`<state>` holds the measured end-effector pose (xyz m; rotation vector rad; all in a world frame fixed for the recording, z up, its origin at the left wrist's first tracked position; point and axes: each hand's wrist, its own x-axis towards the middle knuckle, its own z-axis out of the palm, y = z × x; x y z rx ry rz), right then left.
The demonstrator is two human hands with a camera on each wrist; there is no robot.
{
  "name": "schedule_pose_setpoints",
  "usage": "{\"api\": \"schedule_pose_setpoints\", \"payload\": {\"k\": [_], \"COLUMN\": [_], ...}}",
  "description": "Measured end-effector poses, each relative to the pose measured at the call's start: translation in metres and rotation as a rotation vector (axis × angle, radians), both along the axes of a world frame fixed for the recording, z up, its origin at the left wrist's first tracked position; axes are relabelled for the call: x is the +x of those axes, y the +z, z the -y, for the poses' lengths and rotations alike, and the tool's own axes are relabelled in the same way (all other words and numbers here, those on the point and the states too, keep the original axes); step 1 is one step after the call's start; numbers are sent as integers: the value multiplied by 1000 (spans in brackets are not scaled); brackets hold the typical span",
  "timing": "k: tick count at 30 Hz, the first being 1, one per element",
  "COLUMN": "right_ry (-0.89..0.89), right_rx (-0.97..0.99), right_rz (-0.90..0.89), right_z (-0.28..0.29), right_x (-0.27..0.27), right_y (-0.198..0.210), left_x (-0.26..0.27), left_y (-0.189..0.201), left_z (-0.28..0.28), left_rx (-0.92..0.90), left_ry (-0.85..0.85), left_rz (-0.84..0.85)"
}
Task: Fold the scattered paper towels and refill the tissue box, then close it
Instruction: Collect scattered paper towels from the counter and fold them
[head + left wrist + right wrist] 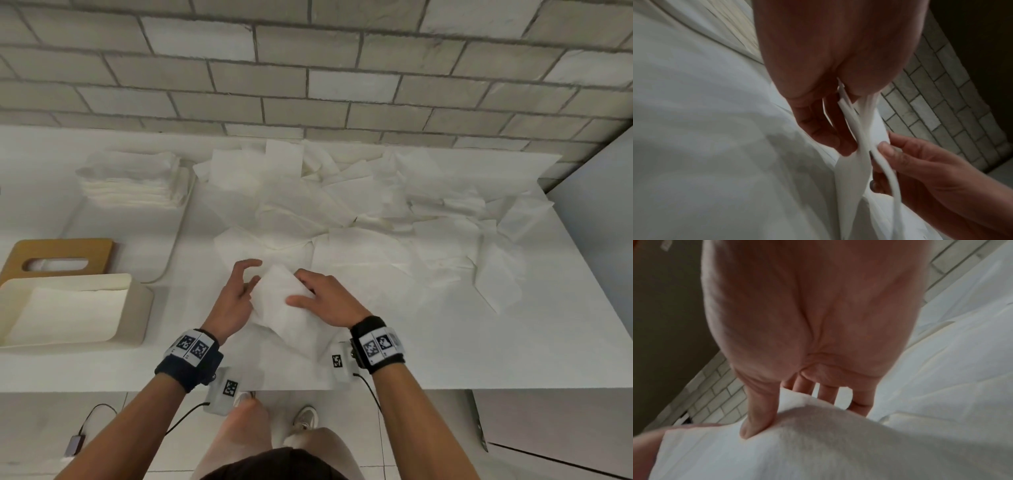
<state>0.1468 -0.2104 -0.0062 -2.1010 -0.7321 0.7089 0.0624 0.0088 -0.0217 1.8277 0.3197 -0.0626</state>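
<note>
While both hands, left hand (236, 297) and right hand (327, 301), pinch one paper towel (281, 301) above the desk (445, 342), its halves meet, ready for creasing

A wall of pale grey brick (308, 61), laid in staggered courses with darker mortar lines, runs across the back and meets the far edge of a white countertop (445, 349). Below the counter's near edge lies a floor of light tiles (428, 445) with thin joints, and a flat grey panel (596, 212) stands at the right. The light is soft and even, with only faint shadows.
</note>
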Motion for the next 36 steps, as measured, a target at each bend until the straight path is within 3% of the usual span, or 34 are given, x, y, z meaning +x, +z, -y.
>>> {"api": "schedule_pose_setpoints", "payload": {"k": [6,9,10,12,14,19,25,28,33,36], "right_ry": [97,45,39,83,99,-388,-705,-777,-792,-837], "right_rx": [-121,-111,-99,-119,-146,234,419,511,324,372], "right_rz": [-22,119,92,7,42,70,136,131,105,162], "right_z": [-45,-59,-60,-58,-44,-22,-86,-103,-127,-134], "right_x": [6,3,0,-5,-12,-70,-155,-174,-181,-182], "right_y": [-23,-21,-18,-17,-23,-31,-28,-19,-49,-43], "left_x": [-14,-22,-26,-37,-52,-102,-135,-144,-145,-143], "left_y": [-9,-3,0,6,14,1,-9,-10,-45,-39], "left_z": [-18,-25,-26,-32,-40,-70,-78,-88,-90,-90], "left_rx": [-129,204,264,285,252,117,28,-19,17,-11], "left_ry": [98,21,-8,-13,53,287,412,391,319,361], "left_rz": [-215,-122,-75,6,84,151,175,218,99,168]}}
